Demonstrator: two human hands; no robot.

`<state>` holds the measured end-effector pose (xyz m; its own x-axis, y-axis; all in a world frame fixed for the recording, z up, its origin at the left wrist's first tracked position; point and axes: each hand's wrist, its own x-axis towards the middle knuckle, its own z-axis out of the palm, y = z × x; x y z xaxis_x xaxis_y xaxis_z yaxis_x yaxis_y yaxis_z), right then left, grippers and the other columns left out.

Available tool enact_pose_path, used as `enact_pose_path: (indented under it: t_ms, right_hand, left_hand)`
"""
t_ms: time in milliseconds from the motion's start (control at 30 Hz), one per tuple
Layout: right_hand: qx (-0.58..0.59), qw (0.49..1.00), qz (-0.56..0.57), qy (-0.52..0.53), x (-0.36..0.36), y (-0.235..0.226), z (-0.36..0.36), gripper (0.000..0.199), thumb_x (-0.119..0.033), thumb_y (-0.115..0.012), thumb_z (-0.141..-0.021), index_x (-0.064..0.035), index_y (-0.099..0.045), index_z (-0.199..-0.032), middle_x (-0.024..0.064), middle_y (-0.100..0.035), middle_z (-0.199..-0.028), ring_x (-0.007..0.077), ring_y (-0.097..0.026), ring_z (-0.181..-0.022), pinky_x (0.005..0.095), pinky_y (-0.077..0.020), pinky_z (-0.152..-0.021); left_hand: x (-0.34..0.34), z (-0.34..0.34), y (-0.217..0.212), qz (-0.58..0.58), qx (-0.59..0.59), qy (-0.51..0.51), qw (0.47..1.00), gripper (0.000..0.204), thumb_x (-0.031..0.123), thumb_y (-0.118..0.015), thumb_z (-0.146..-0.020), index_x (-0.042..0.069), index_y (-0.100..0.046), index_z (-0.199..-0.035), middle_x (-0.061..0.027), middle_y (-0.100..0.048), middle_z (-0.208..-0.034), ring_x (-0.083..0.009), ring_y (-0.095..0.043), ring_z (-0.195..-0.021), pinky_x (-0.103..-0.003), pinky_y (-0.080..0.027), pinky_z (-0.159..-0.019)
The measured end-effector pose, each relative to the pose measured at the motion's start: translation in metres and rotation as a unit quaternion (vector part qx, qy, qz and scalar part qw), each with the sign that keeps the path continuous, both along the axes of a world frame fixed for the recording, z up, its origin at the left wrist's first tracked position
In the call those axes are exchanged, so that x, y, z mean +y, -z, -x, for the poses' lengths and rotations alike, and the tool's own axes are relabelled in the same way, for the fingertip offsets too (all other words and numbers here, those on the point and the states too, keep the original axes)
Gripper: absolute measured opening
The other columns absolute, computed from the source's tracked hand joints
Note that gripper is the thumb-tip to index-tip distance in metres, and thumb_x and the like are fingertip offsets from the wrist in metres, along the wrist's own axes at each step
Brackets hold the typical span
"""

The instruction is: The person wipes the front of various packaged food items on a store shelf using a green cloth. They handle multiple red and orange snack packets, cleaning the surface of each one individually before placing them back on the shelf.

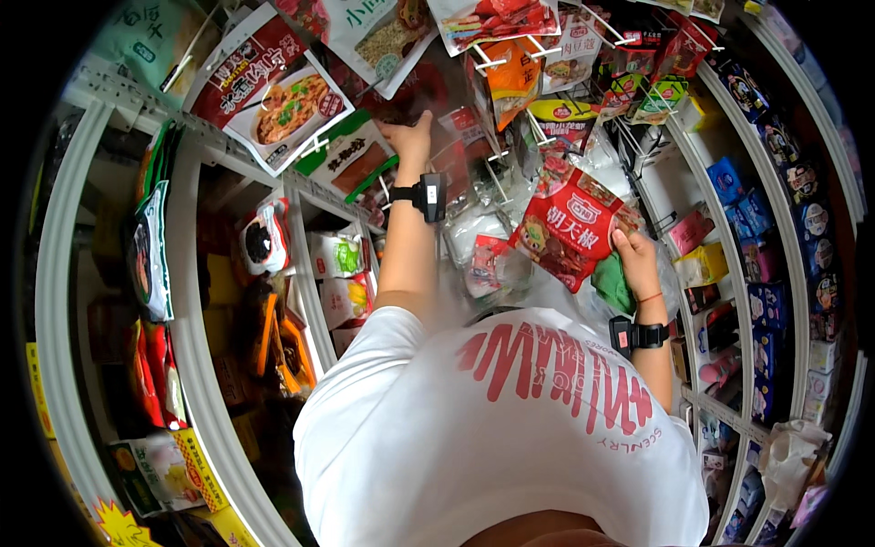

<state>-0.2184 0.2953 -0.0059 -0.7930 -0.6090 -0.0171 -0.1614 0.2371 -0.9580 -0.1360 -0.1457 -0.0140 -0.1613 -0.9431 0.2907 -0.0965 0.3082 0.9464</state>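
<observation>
Right hand (638, 260) grasping one red seasoning packet (570, 223); left hand (410, 141) raised.
The packet, pinched at its right edge, is tilted before the torso; one green item (612, 284) lies beneath that hand. The left hand meets one green-and-white pouch (346, 159); I cannot tell whether it grips. Beyond hang one red-and-white pouch (273, 105) and one granule pouch (383, 59); projecting hooks (498, 158) stand between the hands.

Narrow passage: ran between left hand (412, 141) and red packet (570, 223). Obstacles: metal hook (498, 158) protruded there; orange pouch (512, 84) hung above; clear plastic bags (472, 226) crowded below.
</observation>
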Motion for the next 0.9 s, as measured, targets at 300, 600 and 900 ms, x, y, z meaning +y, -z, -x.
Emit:
enact_pose_path:
  t_ms: [300, 600, 900]
  right_hand:
    - [-0.041, 0.995, 0.075, 0.053, 0.006, 0.004, -0.002, 0.028, -0.023, -0.057, -0.094, 0.0022, -0.066, -0.102, -0.005, -0.062, -0.088, 0.0039, -0.05, -0.081, 0.021, -0.0422, -0.075]
    - [-0.042, 0.998, 0.039, 0.005, 0.008, -0.003, 0.009, 0.028, -0.021, -0.057, -0.094, 0.0025, -0.065, -0.108, -0.0021, -0.065, -0.096, 0.0049, -0.053, -0.087, 0.0217, -0.0427, -0.08]
    - [-0.048, 0.997, 0.04, -0.05, 0.014, -0.008, 0.013, 0.028, -0.019, -0.056, -0.094, 0.0017, -0.065, -0.111, -0.0012, -0.065, -0.1, 0.0056, -0.053, -0.09, 0.0221, -0.0426, -0.083]
  left_hand:
    - [-0.042, 0.018, 0.013, 0.105, 0.087, -0.053, 0.989, 0.112, 0.023, -0.088, -0.057, -0.007, -0.017, -0.138, -0.0266, -0.036, -0.137, -0.0372, -0.04, -0.124, -0.041, -0.033, -0.105]
    - [0.008, 0.016, 0.008, 0.051, 0.098, -0.004, 0.994, 0.059, 0.014, -0.08, -0.07, -0.003, -0.048, -0.117, -0.0125, -0.06, -0.109, -0.0213, -0.06, -0.094, -0.033, -0.046, -0.085]
    - [0.031, 0.004, -0.015, -0.045, 0.224, 0.14, 0.963, 0.031, 0.009, -0.073, -0.079, 0.0, -0.058, -0.104, -0.0074, -0.064, -0.1, -0.015, -0.062, -0.085, -0.029, -0.05, -0.074]
